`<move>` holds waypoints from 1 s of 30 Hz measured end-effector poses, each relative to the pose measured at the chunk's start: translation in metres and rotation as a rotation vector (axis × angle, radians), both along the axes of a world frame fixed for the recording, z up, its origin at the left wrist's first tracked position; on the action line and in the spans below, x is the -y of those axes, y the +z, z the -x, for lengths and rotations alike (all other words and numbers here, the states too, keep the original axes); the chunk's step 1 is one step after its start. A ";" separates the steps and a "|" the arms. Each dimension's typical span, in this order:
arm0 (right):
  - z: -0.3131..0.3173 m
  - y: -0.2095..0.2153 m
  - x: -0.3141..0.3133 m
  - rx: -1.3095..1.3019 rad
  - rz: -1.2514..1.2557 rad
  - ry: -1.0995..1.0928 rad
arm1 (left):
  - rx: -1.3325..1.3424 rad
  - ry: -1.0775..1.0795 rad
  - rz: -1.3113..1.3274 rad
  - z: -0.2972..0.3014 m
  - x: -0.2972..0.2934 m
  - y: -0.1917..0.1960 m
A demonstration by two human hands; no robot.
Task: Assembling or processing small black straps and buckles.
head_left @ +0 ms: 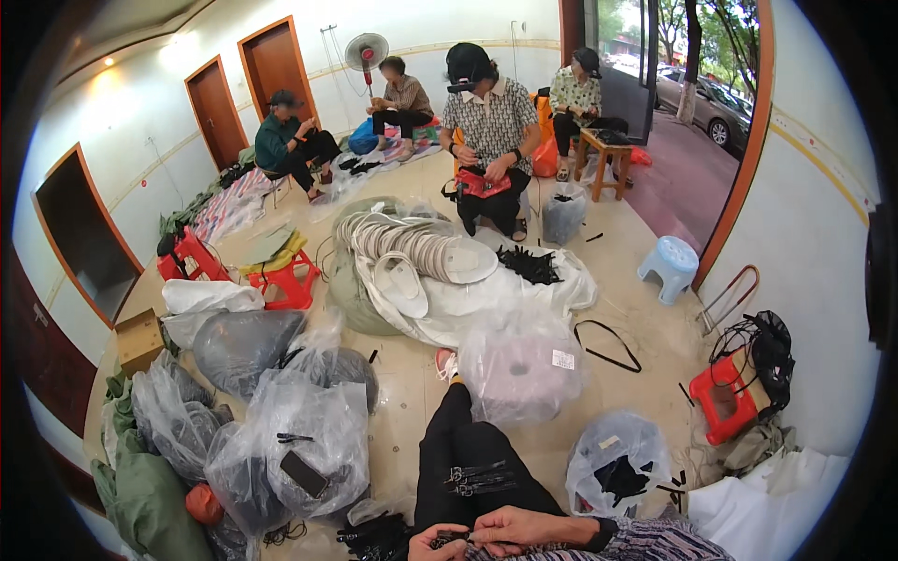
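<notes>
At the lower edge my left hand (436,543) is closed, its fingers pinching a small black strap piece (453,536). From the right my right hand (520,528) meets it, thumb and fingertips pressed together on the same piece. The fingers cover much of the piece, so its details are hidden. Just beyond my hands, several black straps with shiny metal ends (479,479) lie across my black-trousered thigh (447,430). More black straps (376,539) are heaped on the floor left of my hands.
To my right stands a clear plastic bag (617,449) with black pieces inside. Filled plastic bags (323,430) lie left, a phone (304,474) on one. Ahead are a bagged bundle (519,369), pale oval pieces (421,245), stools (670,269) and several seated people (486,122).
</notes>
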State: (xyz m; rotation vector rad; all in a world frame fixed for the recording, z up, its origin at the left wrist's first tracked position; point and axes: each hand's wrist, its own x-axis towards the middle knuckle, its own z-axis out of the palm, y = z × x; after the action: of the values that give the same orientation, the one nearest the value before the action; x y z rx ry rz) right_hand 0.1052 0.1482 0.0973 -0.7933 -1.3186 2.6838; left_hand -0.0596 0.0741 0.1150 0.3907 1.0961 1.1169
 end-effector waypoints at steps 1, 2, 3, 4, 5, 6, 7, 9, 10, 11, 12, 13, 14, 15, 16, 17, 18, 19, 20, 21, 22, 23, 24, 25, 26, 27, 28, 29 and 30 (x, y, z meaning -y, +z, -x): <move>-0.002 0.016 0.001 0.010 -0.069 -0.062 | 0.004 -0.004 -0.017 0.000 0.000 0.001; -0.004 0.026 0.001 0.020 -0.138 -0.124 | -0.011 -0.010 -0.018 0.000 0.001 0.001; -0.001 0.014 0.005 0.000 -0.157 -0.114 | -0.025 -0.017 -0.019 0.000 0.001 -0.002; 0.000 0.011 0.010 0.008 -0.187 -0.105 | -0.064 -0.028 -0.021 0.000 0.005 -0.003; 0.000 0.012 0.010 0.006 -0.189 -0.106 | -0.056 -0.023 -0.014 0.000 0.005 -0.004; -0.001 0.013 0.010 0.004 -0.192 -0.107 | -0.048 -0.019 -0.008 -0.001 0.006 -0.005; -0.003 0.009 0.006 -0.010 -0.184 -0.114 | -0.035 -0.036 -0.011 -0.001 0.003 -0.006; -0.003 0.015 0.002 -0.005 -0.190 -0.109 | -0.032 -0.020 -0.003 -0.002 0.001 -0.004; -0.002 0.009 0.003 -0.004 -0.181 -0.119 | -0.032 -0.030 0.006 -0.003 0.000 -0.006; -0.001 -0.003 -0.001 0.035 -0.186 -0.054 | -0.056 -0.010 0.010 -0.004 -0.002 -0.007; 0.001 -0.014 0.002 0.072 -0.163 0.009 | -0.082 0.006 0.043 -0.005 -0.001 -0.006; -0.004 -0.019 -0.001 0.069 -0.175 0.001 | -0.109 -0.011 0.050 -0.007 -0.005 -0.004; -0.006 -0.013 -0.005 0.079 -0.143 -0.016 | -0.056 -0.011 0.069 -0.007 -0.008 -0.007; -0.006 -0.011 -0.002 0.087 -0.144 -0.002 | -0.063 -0.001 0.063 -0.008 -0.005 -0.008; -0.008 -0.006 -0.004 0.101 -0.172 0.016 | -0.062 0.014 0.030 -0.010 -0.005 -0.009; -0.007 -0.002 -0.004 0.087 -0.177 0.020 | -0.091 -0.008 0.037 -0.008 -0.003 -0.009; -0.004 -0.002 -0.002 0.074 -0.182 0.024 | -0.119 -0.028 0.043 -0.005 -0.001 -0.010; -0.001 -0.005 0.002 0.055 -0.175 0.016 | -0.080 -0.018 0.039 -0.005 0.002 -0.010; 0.001 -0.006 0.002 0.058 -0.162 0.018 | -0.076 -0.018 0.052 -0.005 0.003 -0.010; 0.002 -0.008 0.003 0.061 -0.175 0.000 | -0.121 -0.025 0.035 -0.004 0.002 -0.011; 0.001 -0.009 0.002 0.065 -0.186 -0.018 | -0.166 -0.033 0.020 -0.006 0.001 -0.009; -0.005 -0.007 -0.003 0.071 -0.131 -0.006 | -0.119 -0.018 0.017 -0.009 -0.001 -0.013; -0.005 -0.008 -0.003 0.068 -0.133 -0.006 | -0.123 -0.018 0.015 -0.009 -0.002 -0.014; -0.006 -0.011 0.000 0.058 -0.073 0.000 | -0.134 -0.020 0.010 -0.009 0.001 -0.014; -0.005 -0.013 0.002 0.048 -0.013 0.006 | -0.145 -0.022 0.006 -0.009 0.002 -0.012; -0.003 -0.013 0.001 0.044 -0.008 0.009 | -0.142 -0.031 0.014 -0.008 0.000 -0.010; -0.001 -0.012 0.000 0.051 -0.013 -0.014 | -0.113 0.006 0.043 -0.008 -0.003 -0.007; 0.000 -0.012 0.000 0.058 -0.019 -0.037 | -0.125 0.035 0.059 -0.011 -0.005 -0.006; -0.001 -0.012 0.001 0.060 -0.014 -0.034 | -0.137 0.064 0.074 -0.013 -0.005 -0.006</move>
State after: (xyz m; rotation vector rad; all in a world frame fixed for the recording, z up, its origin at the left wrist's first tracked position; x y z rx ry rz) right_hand 0.1062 0.1471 0.0849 -0.8927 -1.3219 2.6414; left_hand -0.0469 0.0790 0.1094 0.3803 1.2749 1.1148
